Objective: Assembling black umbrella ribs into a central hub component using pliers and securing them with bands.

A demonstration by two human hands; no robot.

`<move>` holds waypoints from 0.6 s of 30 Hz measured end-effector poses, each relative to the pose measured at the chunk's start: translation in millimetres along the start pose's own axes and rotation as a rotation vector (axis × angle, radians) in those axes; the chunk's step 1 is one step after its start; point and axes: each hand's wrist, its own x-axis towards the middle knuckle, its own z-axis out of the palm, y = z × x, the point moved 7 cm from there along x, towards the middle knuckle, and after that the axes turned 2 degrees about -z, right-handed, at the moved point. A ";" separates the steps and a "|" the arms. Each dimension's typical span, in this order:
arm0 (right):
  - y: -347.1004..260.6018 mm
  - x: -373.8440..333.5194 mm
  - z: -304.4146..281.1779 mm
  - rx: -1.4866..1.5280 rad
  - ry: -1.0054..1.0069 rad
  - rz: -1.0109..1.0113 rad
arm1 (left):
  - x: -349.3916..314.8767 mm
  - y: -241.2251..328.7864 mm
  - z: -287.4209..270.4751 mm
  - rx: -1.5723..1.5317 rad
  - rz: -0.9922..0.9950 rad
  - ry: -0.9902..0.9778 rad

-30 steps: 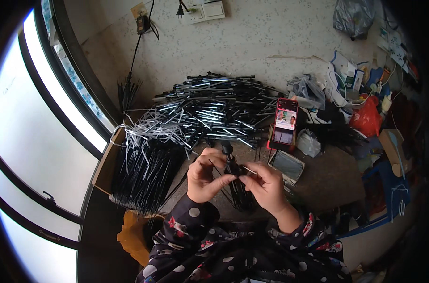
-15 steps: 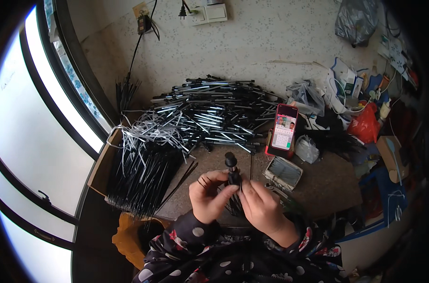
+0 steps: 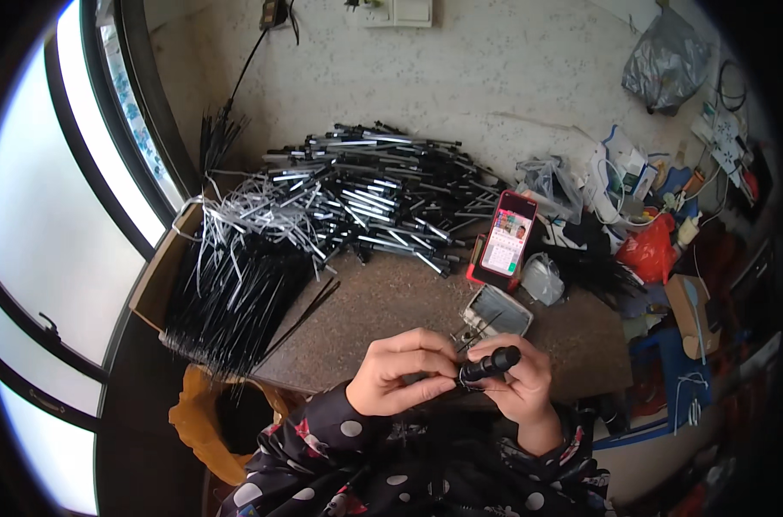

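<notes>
Close to my body, at the near edge of the table, my two hands meet over a black cylindrical piece [image 3: 491,363] with a wider, stepped end. My right hand [image 3: 529,384] is closed around it, and the stepped end points up and to the right. My left hand [image 3: 406,372] is closed too, its fingertips pinching the other end of the piece. Thin dark rods or wires [image 3: 475,331] stick out beyond the fingers. Fingers cover most of the lower part of the piece.
A heap of black and silver rods [image 3: 370,202] lies at the back. At left, a cardboard box [image 3: 152,289] holds thin black strips [image 3: 236,297] with white ties [image 3: 262,211]. A propped phone [image 3: 508,243], an open rectangular container [image 3: 505,314] and plastic bags [image 3: 543,277] stand at right.
Both hands have moved right and lower. The black piece, upright before, is now tilted to the right. My view has shifted slightly, moving the whole scene.
</notes>
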 end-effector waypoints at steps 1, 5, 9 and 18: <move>3.8 1.0 2.5 0.054 -0.025 0.002 | -0.1 -3.0 10.1 -0.119 -0.027 -0.119; 12.4 2.6 4.9 0.172 -0.078 0.007 | 0.2 2.3 7.4 -0.042 -0.107 -0.027; 13.1 4.8 7.5 0.205 -0.084 0.014 | -2.7 -2.8 6.3 -0.061 -0.171 -0.034; -2.1 5.0 8.3 0.023 0.067 0.019 | -6.3 6.2 1.3 -0.047 0.136 0.023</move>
